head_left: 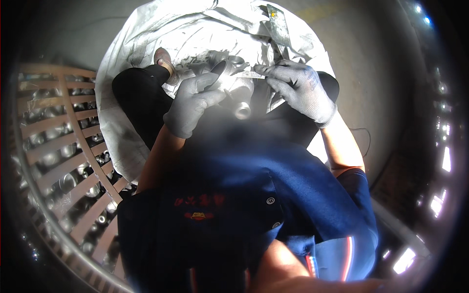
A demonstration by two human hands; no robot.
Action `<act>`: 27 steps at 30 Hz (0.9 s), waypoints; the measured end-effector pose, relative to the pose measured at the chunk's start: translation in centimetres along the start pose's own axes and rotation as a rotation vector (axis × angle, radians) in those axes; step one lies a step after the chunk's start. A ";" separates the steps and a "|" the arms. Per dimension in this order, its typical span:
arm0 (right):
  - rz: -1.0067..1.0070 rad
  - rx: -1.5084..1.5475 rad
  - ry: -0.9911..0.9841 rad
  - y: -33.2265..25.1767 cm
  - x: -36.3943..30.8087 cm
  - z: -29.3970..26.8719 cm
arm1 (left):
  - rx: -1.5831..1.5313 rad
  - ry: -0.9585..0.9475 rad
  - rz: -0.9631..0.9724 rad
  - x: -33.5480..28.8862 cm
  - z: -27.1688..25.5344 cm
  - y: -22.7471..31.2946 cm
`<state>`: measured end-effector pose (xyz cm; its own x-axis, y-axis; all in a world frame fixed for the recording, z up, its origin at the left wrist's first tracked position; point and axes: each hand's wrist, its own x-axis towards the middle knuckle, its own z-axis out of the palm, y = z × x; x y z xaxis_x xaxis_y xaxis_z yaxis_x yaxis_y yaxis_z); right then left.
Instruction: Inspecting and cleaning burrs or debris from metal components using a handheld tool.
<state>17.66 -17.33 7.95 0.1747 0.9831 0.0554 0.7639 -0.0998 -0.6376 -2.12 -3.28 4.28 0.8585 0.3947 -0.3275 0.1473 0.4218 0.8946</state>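
Note:
My left hand (191, 103), in a grey glove, is closed on the left side of a grey metal pipe fitting (239, 90). The fitting has a wide round mouth near my left fingers and a smaller round opening pointing towards me. In my right hand (300, 88), also gloved, a thin, light flat strip-like tool (250, 74) is pinched between thumb and fingers. Its far end reaches over the fitting's upper edge; whether it touches is too bright to tell. More dark grey fittings (217, 57) lie just beyond, partly hidden by the held one.
A white sheet or large bag (132, 44) spreads around my bent legs, my shoe (163, 58) on it. To the left stands a slatted, brownish metal crate (63, 117) with several metal fittings inside. A flat rectangular plate (278, 25) lies at the sheet's far right.

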 end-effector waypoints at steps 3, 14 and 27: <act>-0.112 -0.109 0.025 0.2 0.2 0.7 | 0.059 -0.007 0.007 0.3 -0.5 -0.4; -0.227 -0.303 0.025 -0.5 0.4 0.5 | -0.007 -0.022 -0.019 0.5 -0.7 -0.8; -0.295 -0.617 -0.086 -1.7 1.0 -0.6 | 0.015 -0.025 -0.010 0.4 -1.1 -0.8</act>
<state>16.93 -16.32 9.57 -0.1251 0.9888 0.0819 0.9903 0.1294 -0.0499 -2.47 -2.60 3.12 0.8688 0.3699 -0.3292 0.1636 0.4130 0.8959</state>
